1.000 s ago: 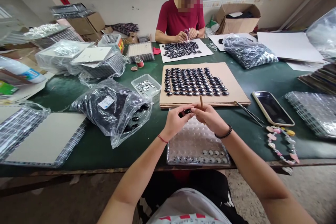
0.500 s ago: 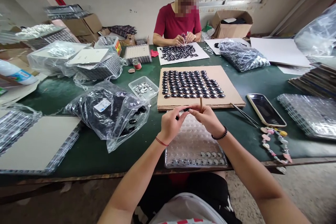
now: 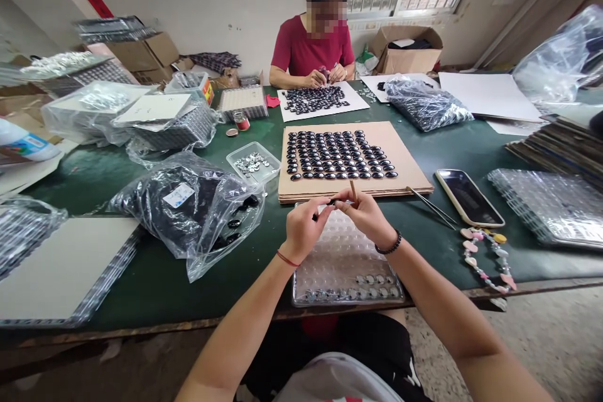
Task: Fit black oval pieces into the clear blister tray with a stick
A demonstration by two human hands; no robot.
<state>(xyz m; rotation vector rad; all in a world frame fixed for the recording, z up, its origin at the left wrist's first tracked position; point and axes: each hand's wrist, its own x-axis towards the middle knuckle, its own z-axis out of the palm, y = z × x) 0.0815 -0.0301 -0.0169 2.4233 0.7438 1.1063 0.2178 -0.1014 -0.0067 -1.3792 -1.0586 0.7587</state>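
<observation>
My left hand [image 3: 304, 229] and my right hand [image 3: 368, 218] meet at the fingertips above a clear plastic tray [image 3: 325, 257] with rows of round hollows. Pinched in my left fingers is a small black piece [image 3: 332, 202], mostly covered, its exact kind unclear. My right fingers touch it too, while a thin brown stick [image 3: 353, 187] pokes up from that hand. Small clear and silvery pieces [image 3: 351, 293] line the tray's near rows. Just beyond my hands, glossy black ovals [image 3: 330, 154] with pale rims lie in rows on stacked cardboard [image 3: 405, 157].
Left of the cardboard are a box of small metal parts [image 3: 253, 162] and a plastic bag of black pieces [image 3: 188, 201]. Tweezers [image 3: 431, 207], a phone [image 3: 468, 197] and a beaded string [image 3: 487, 257] lie right. Across the table, a person [image 3: 313, 47] handles dark pieces on a white board [image 3: 301, 114].
The view has shifted slightly, so the scene sits a little further left. My hands stay together over the tray, with the black piece still between the fingertips.
</observation>
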